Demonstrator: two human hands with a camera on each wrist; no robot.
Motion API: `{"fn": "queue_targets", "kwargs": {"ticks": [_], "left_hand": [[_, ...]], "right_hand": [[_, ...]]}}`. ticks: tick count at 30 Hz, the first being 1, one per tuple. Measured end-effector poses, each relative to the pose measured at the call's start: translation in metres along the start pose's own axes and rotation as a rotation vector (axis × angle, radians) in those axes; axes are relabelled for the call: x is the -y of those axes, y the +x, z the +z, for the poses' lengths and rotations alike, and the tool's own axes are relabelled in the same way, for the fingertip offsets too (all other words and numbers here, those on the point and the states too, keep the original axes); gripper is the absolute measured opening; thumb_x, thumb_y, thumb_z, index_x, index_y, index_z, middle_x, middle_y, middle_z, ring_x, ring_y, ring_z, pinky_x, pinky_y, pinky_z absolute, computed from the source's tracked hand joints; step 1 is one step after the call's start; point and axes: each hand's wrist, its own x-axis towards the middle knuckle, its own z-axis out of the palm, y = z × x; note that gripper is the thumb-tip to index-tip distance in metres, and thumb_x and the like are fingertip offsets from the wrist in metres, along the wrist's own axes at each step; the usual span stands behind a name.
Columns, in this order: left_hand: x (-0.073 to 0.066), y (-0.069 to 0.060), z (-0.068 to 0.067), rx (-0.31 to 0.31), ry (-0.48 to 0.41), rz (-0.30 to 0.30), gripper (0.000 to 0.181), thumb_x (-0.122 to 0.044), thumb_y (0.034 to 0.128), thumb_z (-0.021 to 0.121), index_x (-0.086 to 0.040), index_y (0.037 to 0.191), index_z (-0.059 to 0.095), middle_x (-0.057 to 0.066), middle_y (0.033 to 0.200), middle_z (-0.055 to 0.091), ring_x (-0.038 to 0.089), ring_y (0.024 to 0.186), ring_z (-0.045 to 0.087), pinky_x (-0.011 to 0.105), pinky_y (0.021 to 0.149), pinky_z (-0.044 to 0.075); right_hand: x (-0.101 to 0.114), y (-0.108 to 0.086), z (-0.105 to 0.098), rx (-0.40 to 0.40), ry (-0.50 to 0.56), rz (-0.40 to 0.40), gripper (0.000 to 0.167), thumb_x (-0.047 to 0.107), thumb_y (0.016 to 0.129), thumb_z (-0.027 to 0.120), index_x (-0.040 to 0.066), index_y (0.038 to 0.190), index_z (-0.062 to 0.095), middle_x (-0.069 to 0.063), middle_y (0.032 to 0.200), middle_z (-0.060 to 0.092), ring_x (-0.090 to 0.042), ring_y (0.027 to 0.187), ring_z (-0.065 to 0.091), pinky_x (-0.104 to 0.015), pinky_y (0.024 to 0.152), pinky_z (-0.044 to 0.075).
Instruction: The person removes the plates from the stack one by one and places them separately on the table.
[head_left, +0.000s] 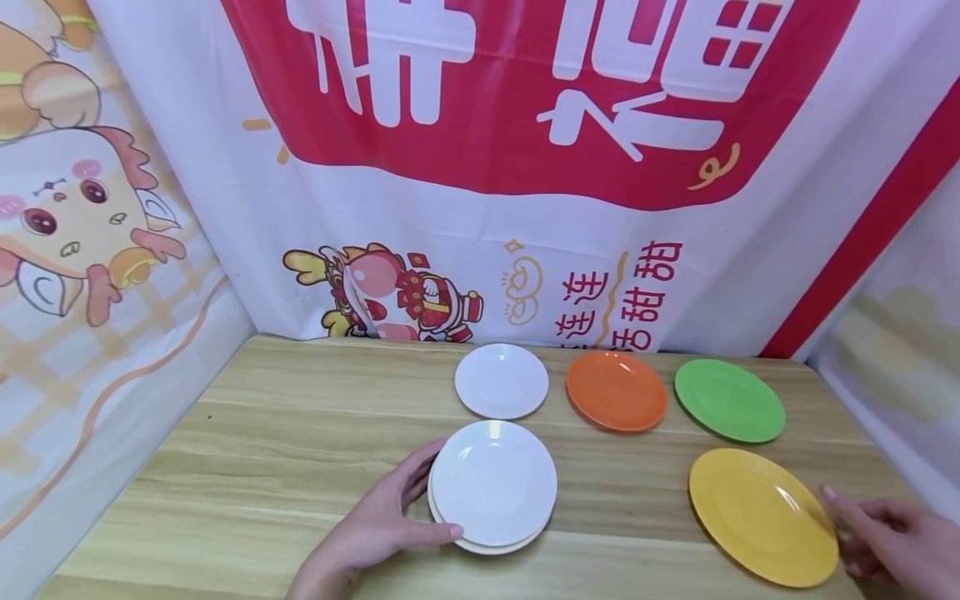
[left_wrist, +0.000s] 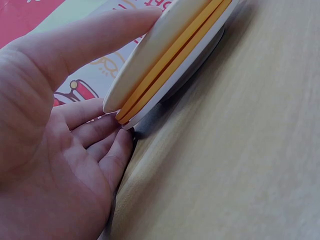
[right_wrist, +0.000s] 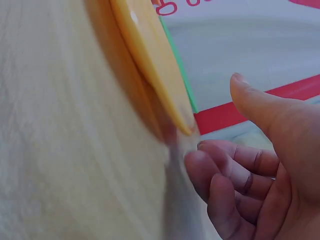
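A stack of plates, white on top, stands at the front middle of the table. My left hand grips its left side, the thumb over the top rim and the fingers at the edge. In the left wrist view, yellow-orange rims show between pale ones in the stack. At the front right lies a yellow plate. Beside its right edge is my right hand, holding nothing. In the right wrist view its loosely curled fingers stand a little apart from the yellow plate's rim.
Along the back of the wooden table lie a white plate, an orange plate and a green plate. Printed cloth hangs behind the table and at both sides.
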Motion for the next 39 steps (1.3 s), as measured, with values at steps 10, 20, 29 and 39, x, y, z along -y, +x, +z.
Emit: {"fn": "queue_targets", "kwargs": {"ticks": [10, 20, 29, 39], "left_hand": [[0.001, 0.001, 0.002, -0.004, -0.005, 0.012, 0.106, -0.022, 0.0781, 0.098, -0.017, 0.166, 0.039, 0.010, 0.173, 0.039, 0.034, 0.163, 0.033, 0.002, 0.115, 0.031], [0.002, 0.000, 0.000, -0.009, -0.002, 0.002, 0.102, -0.024, 0.0796, 0.097, -0.019, 0.165, 0.041, 0.009, 0.173, 0.040, 0.033, 0.163, 0.035, 0.009, 0.121, 0.034], [-0.001, 0.002, 0.001, -0.005, -0.005, 0.000, 0.102, -0.022, 0.0795, 0.097, -0.017, 0.165, 0.041, 0.011, 0.173, 0.039, 0.035, 0.162, 0.035, 0.048, 0.133, 0.025], [-0.001, 0.001, 0.001, -0.016, -0.004, -0.006, 0.102, -0.022, 0.0795, 0.097, -0.016, 0.164, 0.041, 0.012, 0.173, 0.039, 0.037, 0.162, 0.035, 0.049, 0.134, 0.026]], "right_hand": [[0.049, -0.033, -0.006, -0.084, -0.134, -0.236, 0.073, 0.066, 0.107, 0.049, -0.005, 0.114, 0.068, -0.002, 0.072, 0.065, -0.017, 0.067, 0.059, -0.027, 0.055, 0.044], [0.113, -0.064, 0.012, -0.068, -0.040, -0.536, 0.057, 0.061, 0.106, 0.059, 0.007, 0.114, 0.073, -0.001, 0.076, 0.069, -0.010, 0.065, 0.066, -0.026, 0.055, 0.047], [0.171, -0.100, 0.053, 0.065, 0.070, -0.557, 0.060, 0.068, 0.102, 0.059, 0.011, 0.111, 0.074, -0.004, 0.079, 0.069, -0.016, 0.070, 0.067, -0.026, 0.060, 0.052], [0.211, -0.130, 0.102, 0.157, 0.141, -0.636, 0.040, 0.057, 0.098, 0.074, 0.018, 0.104, 0.074, -0.001, 0.071, 0.063, -0.018, 0.063, 0.065, -0.027, 0.055, 0.048]]}}
